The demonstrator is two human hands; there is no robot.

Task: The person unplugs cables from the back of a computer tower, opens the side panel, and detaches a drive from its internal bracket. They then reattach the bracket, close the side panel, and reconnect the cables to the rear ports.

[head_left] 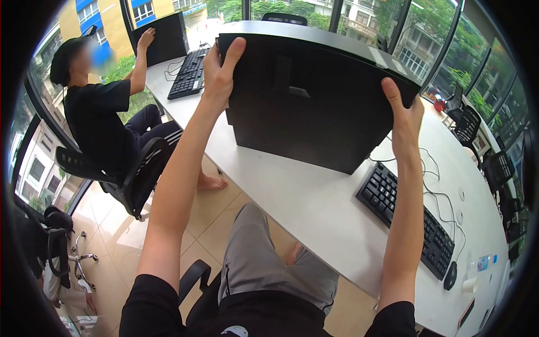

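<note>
Black PC tower [314, 106] stood on the white desk [314, 213] at 12 o'clock from the wearer, tipped slightly, left hand [220, 70] clamped on its top-left corner with fingers wrapped over the edge, right hand [405, 121] pressed flat against the right-side corner, both closed on the case. Looked heavy, rigid, smooth-sided and likely slippery, so I'd judge the corners and the bottom edge the safe holds, not the flat panels. Keyboard [410, 219] lay at 3 o'clock of it with cables trailing, mouse [450, 276] beyond; another person [101, 112] sat at 10 o'clock, touching a second tower [163, 39] beside a second keyboard [190, 73].
</note>
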